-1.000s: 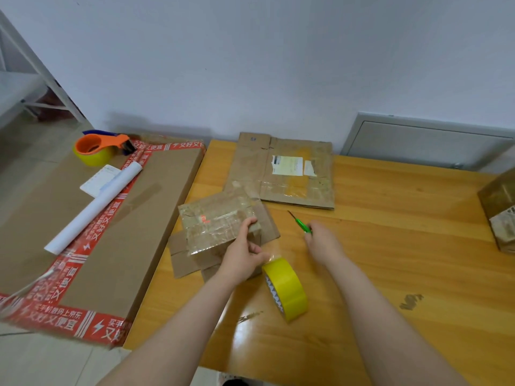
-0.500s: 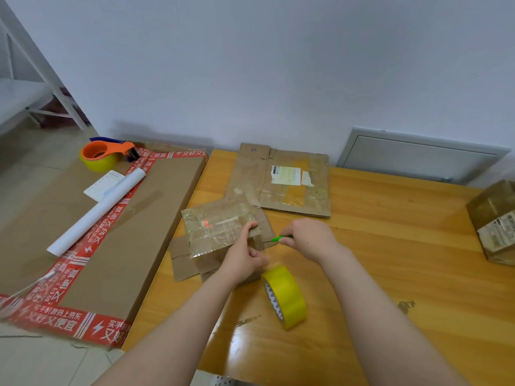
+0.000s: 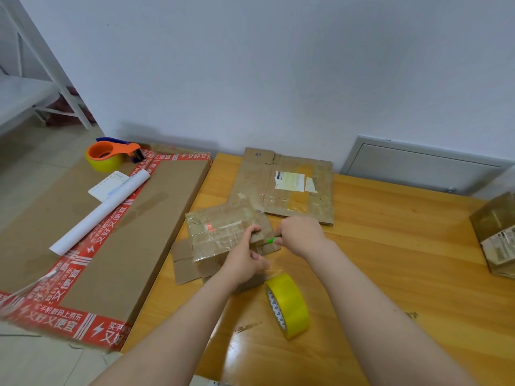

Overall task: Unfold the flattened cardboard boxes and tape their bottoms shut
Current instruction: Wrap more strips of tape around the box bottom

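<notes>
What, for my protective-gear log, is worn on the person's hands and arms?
Nothing that shows. The left hand and right hand are ungloved, with no rings visible. The left forearm and right forearm are bare to the frame's edge: no sleeve, watch or bracelet in view.

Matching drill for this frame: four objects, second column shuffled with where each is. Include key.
1. yellow roll of tape
2. orange tape dispenser
3. green-handled tool
4. small taped cardboard box

A. gripped in the right hand
B. held by the left hand
C. standing on edge on the wooden table
D. on the red-bordered cardboard sheet

Pairs: 1-C, 2-D, 3-A, 4-B
</notes>
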